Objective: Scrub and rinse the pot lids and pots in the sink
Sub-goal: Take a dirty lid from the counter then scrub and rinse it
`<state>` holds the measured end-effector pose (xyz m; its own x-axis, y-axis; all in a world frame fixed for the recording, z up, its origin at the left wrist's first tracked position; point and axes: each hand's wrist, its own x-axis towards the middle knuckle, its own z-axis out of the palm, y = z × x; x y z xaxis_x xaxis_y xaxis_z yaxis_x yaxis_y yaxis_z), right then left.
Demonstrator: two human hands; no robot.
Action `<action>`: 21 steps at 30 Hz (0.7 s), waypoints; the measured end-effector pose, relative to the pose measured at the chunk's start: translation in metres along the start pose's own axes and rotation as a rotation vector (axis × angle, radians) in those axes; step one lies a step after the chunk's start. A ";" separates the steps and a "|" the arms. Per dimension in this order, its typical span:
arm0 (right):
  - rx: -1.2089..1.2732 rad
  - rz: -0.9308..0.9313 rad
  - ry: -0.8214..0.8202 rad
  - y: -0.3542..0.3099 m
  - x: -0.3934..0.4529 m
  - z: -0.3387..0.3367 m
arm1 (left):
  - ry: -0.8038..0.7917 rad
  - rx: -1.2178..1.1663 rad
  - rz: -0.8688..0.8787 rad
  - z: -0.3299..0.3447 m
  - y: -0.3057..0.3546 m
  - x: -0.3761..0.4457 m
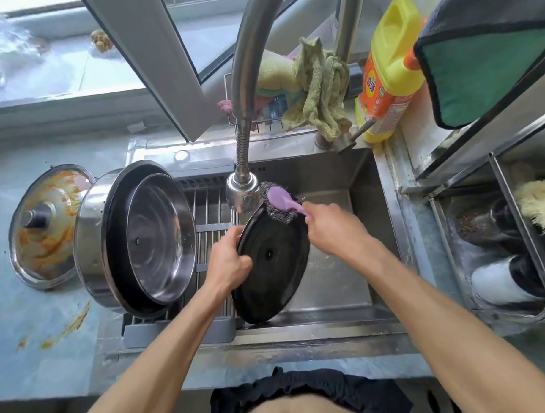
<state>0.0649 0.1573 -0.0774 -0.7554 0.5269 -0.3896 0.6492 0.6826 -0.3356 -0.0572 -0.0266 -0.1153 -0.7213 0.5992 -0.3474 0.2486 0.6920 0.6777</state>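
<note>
A dark round pot lid (272, 268) stands tilted on its edge in the steel sink (367, 203), its underside facing me. My left hand (228, 254) grips its left rim. My right hand (333, 222) grips the purple handle of a steel-wool scrubber (280, 206), which presses on the lid's top edge just under the faucet head (243, 192). A steel pot (96, 240) lies on its side on the drying rack at the left, with a steel lid (161, 238) leaning inside its mouth. A dirty lid (46, 226) with orange residue lies on the counter beyond it.
A drying rack (210, 239) spans the sink's left part. Green cloths (319, 90) hang on a wire holder behind the faucet, beside a yellow detergent bottle (387, 69). A steel shelf (513, 228) with brushes stands right. Orange smears mark the left counter (53, 334).
</note>
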 end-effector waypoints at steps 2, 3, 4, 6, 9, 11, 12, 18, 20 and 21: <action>-0.006 -0.114 -0.003 -0.017 -0.010 0.009 | 0.027 0.055 -0.028 0.000 0.007 0.012; -0.021 -0.157 -0.021 -0.023 -0.015 0.014 | 0.050 0.087 -0.042 0.000 0.009 0.019; -0.031 -0.171 -0.038 -0.026 -0.017 0.016 | 0.058 0.109 -0.060 -0.001 0.011 0.021; -0.020 -0.121 -0.035 -0.022 -0.010 0.014 | 0.041 0.094 -0.057 0.001 0.009 0.019; 0.027 0.005 0.009 -0.002 0.005 0.008 | 0.012 0.017 -0.007 -0.001 0.003 0.001; 0.053 0.033 0.023 0.004 0.007 0.010 | -0.006 -0.027 -0.028 -0.003 0.004 -0.003; 0.072 0.016 0.016 0.001 0.004 0.012 | -0.005 -0.033 -0.045 -0.004 0.003 0.000; 0.000 -0.144 -0.048 -0.025 -0.008 0.021 | 0.037 0.067 -0.119 0.006 0.000 0.017; 0.017 -0.061 -0.012 -0.012 0.007 0.011 | 0.026 -0.019 -0.059 0.010 -0.001 0.002; 0.013 -0.017 0.002 -0.004 0.013 0.006 | 0.021 -0.059 -0.028 0.009 -0.003 -0.005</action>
<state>0.0529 0.1589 -0.0863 -0.7663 0.5164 -0.3823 0.6376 0.6847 -0.3531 -0.0483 -0.0278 -0.1215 -0.7409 0.5710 -0.3537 0.1901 0.6834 0.7049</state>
